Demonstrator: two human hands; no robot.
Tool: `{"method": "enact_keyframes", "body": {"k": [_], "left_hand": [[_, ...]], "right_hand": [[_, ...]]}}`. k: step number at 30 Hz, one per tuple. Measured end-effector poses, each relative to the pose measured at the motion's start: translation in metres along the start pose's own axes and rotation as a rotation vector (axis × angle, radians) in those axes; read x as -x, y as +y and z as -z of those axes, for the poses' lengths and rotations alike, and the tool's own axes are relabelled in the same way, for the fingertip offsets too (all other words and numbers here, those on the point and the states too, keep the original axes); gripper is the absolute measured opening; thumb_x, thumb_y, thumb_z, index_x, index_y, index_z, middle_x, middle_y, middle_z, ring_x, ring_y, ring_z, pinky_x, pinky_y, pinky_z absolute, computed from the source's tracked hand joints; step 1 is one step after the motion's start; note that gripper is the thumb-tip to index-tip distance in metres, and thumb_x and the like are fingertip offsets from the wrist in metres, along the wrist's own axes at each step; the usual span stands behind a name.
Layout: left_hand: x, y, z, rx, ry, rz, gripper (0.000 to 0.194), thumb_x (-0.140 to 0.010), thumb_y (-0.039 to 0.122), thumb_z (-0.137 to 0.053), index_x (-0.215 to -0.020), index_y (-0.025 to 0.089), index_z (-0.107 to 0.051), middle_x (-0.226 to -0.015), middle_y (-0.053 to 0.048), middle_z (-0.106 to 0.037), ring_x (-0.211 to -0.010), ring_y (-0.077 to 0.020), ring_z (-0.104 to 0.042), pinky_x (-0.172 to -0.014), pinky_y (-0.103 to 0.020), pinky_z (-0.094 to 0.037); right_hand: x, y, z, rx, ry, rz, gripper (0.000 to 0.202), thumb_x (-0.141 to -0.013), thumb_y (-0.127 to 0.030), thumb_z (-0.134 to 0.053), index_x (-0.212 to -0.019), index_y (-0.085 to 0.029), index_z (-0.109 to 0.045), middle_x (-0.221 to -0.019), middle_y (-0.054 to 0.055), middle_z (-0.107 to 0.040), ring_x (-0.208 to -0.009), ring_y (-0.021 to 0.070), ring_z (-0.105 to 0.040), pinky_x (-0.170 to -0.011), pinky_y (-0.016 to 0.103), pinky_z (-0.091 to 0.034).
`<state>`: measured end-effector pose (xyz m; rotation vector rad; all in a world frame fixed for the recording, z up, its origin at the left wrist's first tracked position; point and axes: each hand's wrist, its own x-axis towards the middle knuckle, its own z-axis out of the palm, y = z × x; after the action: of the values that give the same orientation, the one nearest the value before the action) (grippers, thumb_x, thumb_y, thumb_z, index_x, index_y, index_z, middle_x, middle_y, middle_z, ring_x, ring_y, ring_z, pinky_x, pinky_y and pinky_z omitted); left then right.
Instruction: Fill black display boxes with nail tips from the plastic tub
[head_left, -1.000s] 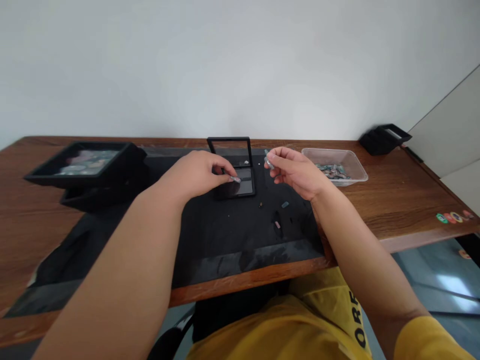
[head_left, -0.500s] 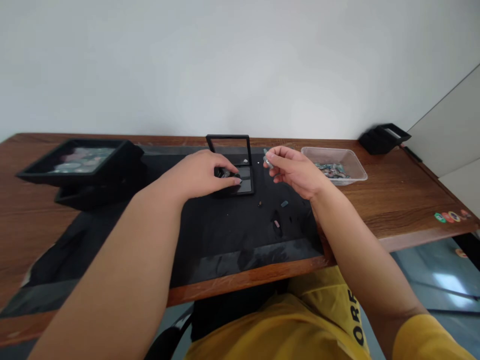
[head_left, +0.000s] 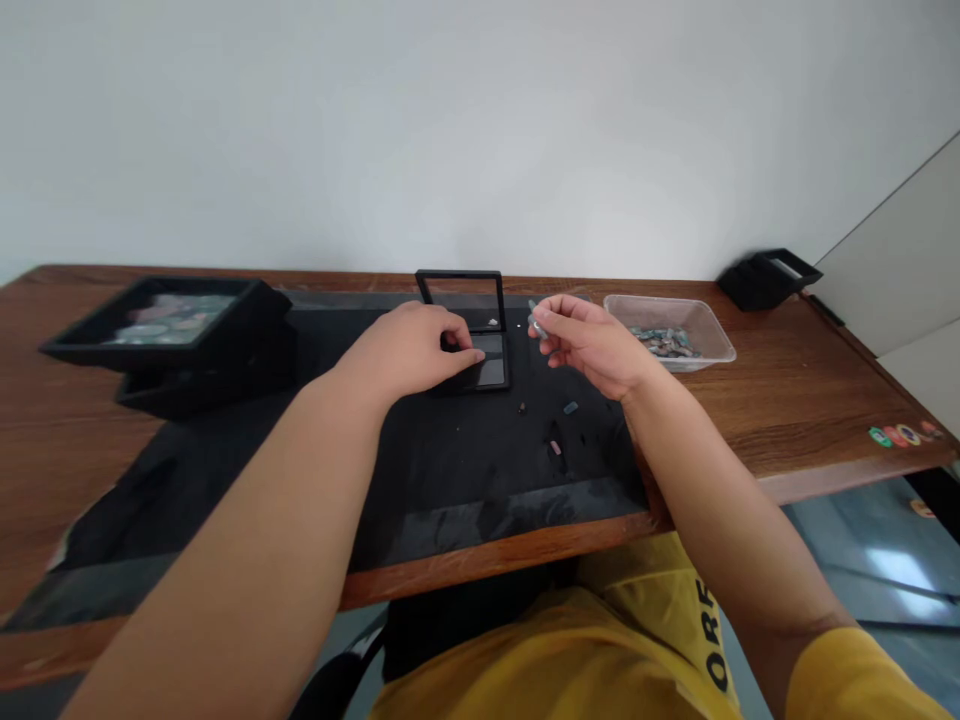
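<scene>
From where I stand, the two hands are apart, one at the open box and one just to the right of it. The left hand (head_left: 411,350) is the nearer: it reaches in from the left and covers that side of the box (head_left: 492,372), thumb and forefinger tips brought close together over the dark panel. Whether anything sits between those tips I cannot tell.

The right hand (head_left: 589,335) is clamped on some small held chips (head_left: 537,326), pinched between thumb and fingers, raised above the mat (head_left: 465,465). They lie to the right of the left hand's fingertips, near but not touching them, with the right edge of the box between. One sliver pokes up past the thumb, its long axis closer to upright than flat (the rest is too small to read from here).

Behind the panel the lid (head_left: 460,274) stands up on the far side of the box, tilted back towards the wall. A blue chip (head_left: 571,408) and a pink chip (head_left: 555,448) lie loose on the mat, nearer the person. Beyond the right wrist sits the clear tub (head_left: 712,328), a heap (head_left: 666,342) of similar pieces on its floor.
</scene>
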<state>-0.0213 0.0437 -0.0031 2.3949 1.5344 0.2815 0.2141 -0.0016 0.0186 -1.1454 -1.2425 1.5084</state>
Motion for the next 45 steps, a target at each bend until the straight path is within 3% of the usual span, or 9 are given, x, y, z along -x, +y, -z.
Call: {"method": "enact_keyframes", "body": {"k": [6, 11, 15, 20, 27, 32, 37, 41, 45], "left_hand": [[0.009, 0.009, 0.015, -0.005, 0.051, 0.245, 0.035, -0.087, 0.059, -0.063, -0.080, 0.025, -0.068, -0.084, -0.004, -0.073, -0.077, -0.0236, -0.062, -0.066, -0.037, -0.038], [0.017, -0.011, 0.031, 0.015, 0.013, 0.358, 0.029, -0.090, 0.047, -0.060, -0.096, 0.019, -0.067, -0.090, -0.004, -0.070, -0.082, -0.0234, -0.061, -0.070, -0.037, -0.042], [0.019, -0.034, 0.032, 0.107, -0.086, 0.315, 0.033, -0.082, 0.036, -0.070, -0.109, 0.018, -0.069, -0.075, 0.002, -0.062, -0.071, -0.0177, -0.055, -0.068, -0.032, -0.040], [0.019, -0.036, 0.026, 0.173, -0.149, 0.201, 0.046, -0.080, 0.040, -0.074, -0.122, 0.023, -0.074, -0.074, 0.004, -0.058, -0.064, -0.0139, -0.050, -0.065, -0.031, -0.037], [0.005, -0.048, 0.017, 0.189, -0.224, 0.208, 0.031, -0.072, 0.051, -0.079, -0.100, 0.043, -0.087, -0.061, -0.002, -0.054, -0.054, -0.0198, -0.046, -0.054, -0.036, -0.032], [0.003, -0.056, 0.013, 0.195, -0.245, 0.191, 0.041, -0.073, 0.056, -0.077, -0.109, 0.038, -0.087, -0.062, -0.001, -0.052, -0.056, -0.0188, -0.045, -0.057, -0.035, -0.032], [0.004, -0.046, 0.011, 0.225, -0.260, 0.171, 0.049, -0.076, 0.048, -0.074, -0.122, 0.035, -0.083, -0.065, -0.001, -0.055, -0.061, -0.0198, -0.049, -0.060, -0.035, -0.037], [0.005, -0.040, 0.010, 0.207, -0.281, 0.153, 0.046, -0.078, 0.045, -0.069, -0.122, 0.034, -0.082, -0.067, -0.001, -0.055, -0.062, -0.0195, -0.049, -0.061, -0.035, -0.037], [0.003, -0.043, 0.008, 0.212, -0.291, 0.143, 0.050, -0.078, 0.052, -0.069, -0.122, 0.032, -0.080, -0.071, -0.002, -0.059, -0.065, -0.0212, -0.052, -0.063, -0.036, -0.039]], "right_hand": [[-0.001, 0.000, 0.001, -0.006, -0.001, -0.003, 0.028, -0.090, -0.037, -0.082, -0.083, -0.023, -0.059, -0.085, -0.002, -0.066, -0.069, 0.0094, -0.054, -0.060, 0.022, -0.044], [-0.001, 0.000, 0.002, -0.002, -0.002, -0.004, 0.027, -0.092, -0.038, -0.079, -0.084, -0.023, -0.058, -0.086, -0.002, -0.067, -0.069, 0.0094, -0.054, -0.061, 0.022, -0.044], [-0.001, 0.001, 0.003, -0.003, -0.009, 0.008, 0.026, -0.092, -0.037, -0.079, -0.084, -0.023, -0.059, -0.087, -0.002, -0.066, -0.069, 0.0094, -0.054, -0.062, 0.023, -0.045], [-0.001, 0.000, 0.003, -0.001, -0.003, 0.003, 0.026, -0.092, -0.037, -0.079, -0.084, -0.023, -0.058, -0.087, -0.002, -0.067, -0.069, 0.0091, -0.054, -0.062, 0.022, -0.045], [0.000, -0.001, 0.003, -0.045, -0.010, -0.001, 0.025, -0.090, -0.034, -0.081, -0.084, -0.021, -0.060, -0.084, -0.003, -0.067, -0.068, 0.0081, -0.055, -0.060, 0.020, -0.045], [0.000, -0.001, 0.003, -0.066, -0.003, -0.013, 0.022, -0.092, -0.031, -0.079, -0.084, -0.021, -0.061, -0.083, -0.003, -0.067, -0.068, 0.0082, -0.056, -0.060, 0.020, -0.044], [0.001, -0.003, 0.002, -0.117, -0.055, -0.047, 0.025, -0.089, -0.033, -0.083, -0.084, -0.022, -0.061, -0.083, -0.004, -0.067, -0.067, 0.0080, -0.056, -0.060, 0.019, -0.046], [0.002, -0.003, 0.001, -0.156, -0.088, -0.083, 0.028, -0.087, -0.034, -0.084, -0.083, -0.022, -0.060, -0.082, -0.004, -0.067, -0.065, 0.0079, -0.056, -0.059, 0.019, -0.046], [0.002, -0.004, 0.001, -0.155, -0.084, -0.085, 0.027, -0.088, -0.033, -0.084, -0.083, -0.023, -0.060, -0.082, -0.004, -0.068, -0.065, 0.0078, -0.057, -0.060, 0.019, -0.047]]}}
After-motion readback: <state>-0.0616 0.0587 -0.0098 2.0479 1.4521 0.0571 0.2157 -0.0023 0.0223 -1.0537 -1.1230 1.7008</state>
